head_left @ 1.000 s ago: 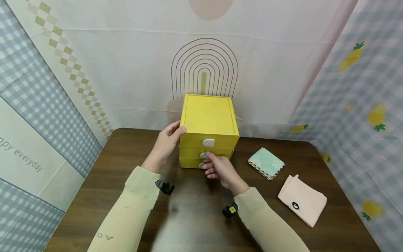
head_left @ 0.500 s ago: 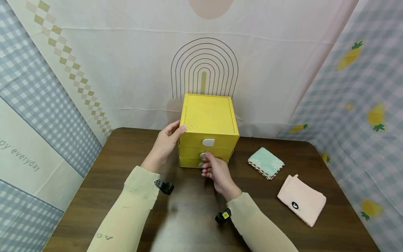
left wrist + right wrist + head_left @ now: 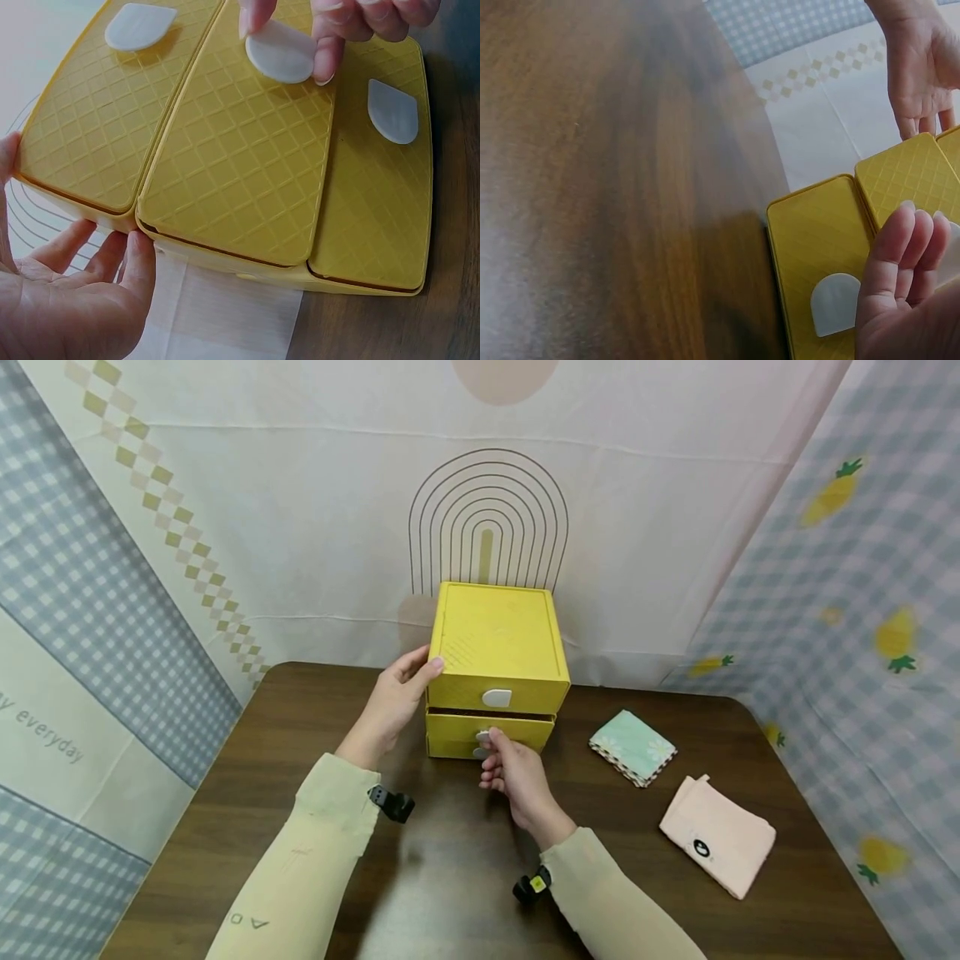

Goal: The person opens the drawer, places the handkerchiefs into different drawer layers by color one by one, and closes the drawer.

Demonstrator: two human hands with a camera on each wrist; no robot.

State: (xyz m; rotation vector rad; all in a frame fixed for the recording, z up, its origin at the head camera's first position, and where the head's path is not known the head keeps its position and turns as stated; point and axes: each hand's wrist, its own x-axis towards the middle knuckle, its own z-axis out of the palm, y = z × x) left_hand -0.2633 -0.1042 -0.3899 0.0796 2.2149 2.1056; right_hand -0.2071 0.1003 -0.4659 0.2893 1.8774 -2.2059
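Head view, left of centre: left hand [image 3: 386,710], thumb at the top front corner, fingers flat along the side of the yellow plastic box-shaped drawer cabinet [image 3: 498,631] – bracing, not wrapped round. Cabinet sits mid-frame. Its yellow, lattice-textured middle drawer [image 3: 232,142] is slightly out, dark gap above; contents not visible. Just right of that, right hand [image 3: 525,781] pinches the drawer's white rounded tab [image 3: 281,54] between thumb and finger. Step looks like drawer opening – a further pull calls for straight, even draw, cabinet steadied. Right of frame: mint-green folded cloth [image 3: 633,747], then pale pink rectangular cloth [image 3: 717,837], neither touched.
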